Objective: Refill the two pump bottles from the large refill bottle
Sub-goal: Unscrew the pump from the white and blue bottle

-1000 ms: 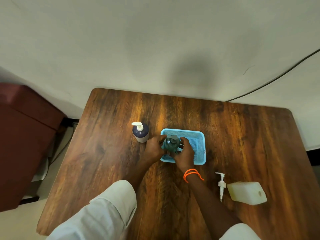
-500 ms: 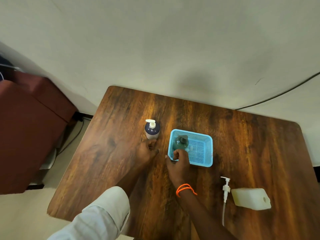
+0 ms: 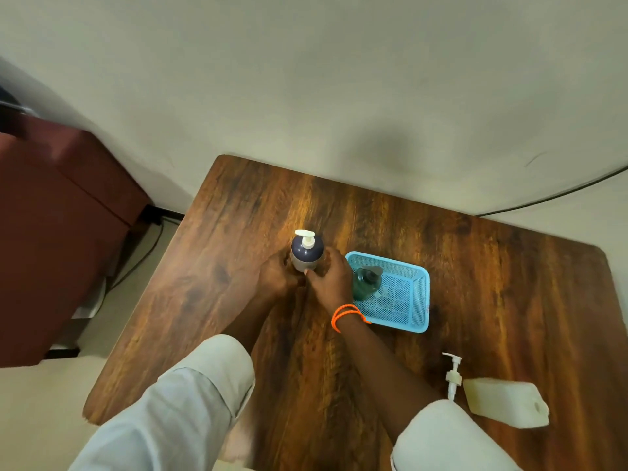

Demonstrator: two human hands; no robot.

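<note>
A dark blue pump bottle point(image 3: 303, 251) with a white pump head stands upright on the wooden table point(image 3: 492, 266). My left hand point(image 3: 277, 277) and my right hand point(image 3: 329, 278) wrap around its lower body from both sides. A green pump bottle point(image 3: 365, 282) stands in the near-left corner of a light blue mesh basket point(image 3: 413, 300), just right of my right hand. The large whitish refill bottle point(image 3: 506, 401) lies on its side at the table's near right, with a loose white pump point(image 3: 453, 373) lying beside it.
A dark red cabinet point(image 3: 57, 232) stands left of the table, with a cable on the floor by it. The table's far edge sits against a pale wall, where a black cable point(image 3: 557, 195) runs at the right.
Both hands left the green bottle in the basket and moved left to the blue bottle, now gripping it. The view shifted, so the table sits further right.
</note>
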